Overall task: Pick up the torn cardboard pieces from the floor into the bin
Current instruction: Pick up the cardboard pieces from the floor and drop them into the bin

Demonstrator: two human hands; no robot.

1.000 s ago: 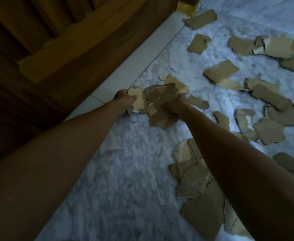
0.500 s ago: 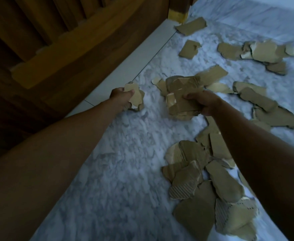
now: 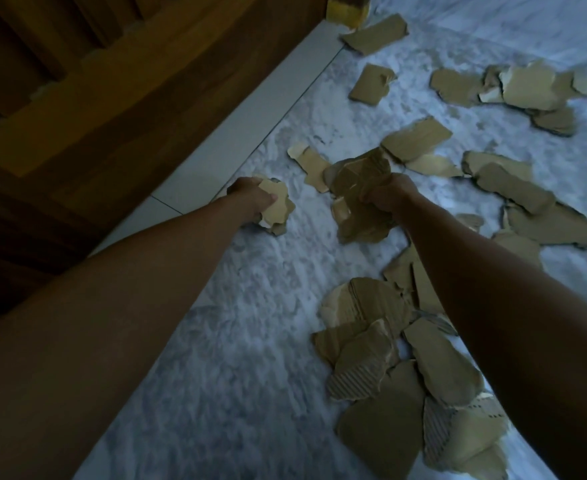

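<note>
My left hand point(image 3: 250, 197) is closed on a small pale cardboard piece point(image 3: 275, 206) low over the marble floor, near the white threshold strip. To its right, my right hand point(image 3: 391, 197) clutches a thick bundle of brown torn cardboard pieces point(image 3: 358, 199). Several loose torn pieces lie on the floor: a heap point(image 3: 382, 344) under my right forearm, a small pair point(image 3: 311, 164) just beyond the bundle, a long one point(image 3: 514, 188) to the right. No bin is in view.
A dark wooden door or cabinet point(image 3: 112, 109) rises on the left behind the white threshold strip point(image 3: 243, 147). More cardboard scraps point(image 3: 527, 86) and a flat piece point(image 3: 375, 31) lie at the far side. Bare marble floor point(image 3: 243, 341) stretches between my arms.
My hands, together one second ago, have drawn apart. The left keeps its small piece near the threshold; the right holds the bundle further right, with its grip turned since half a second ago.
</note>
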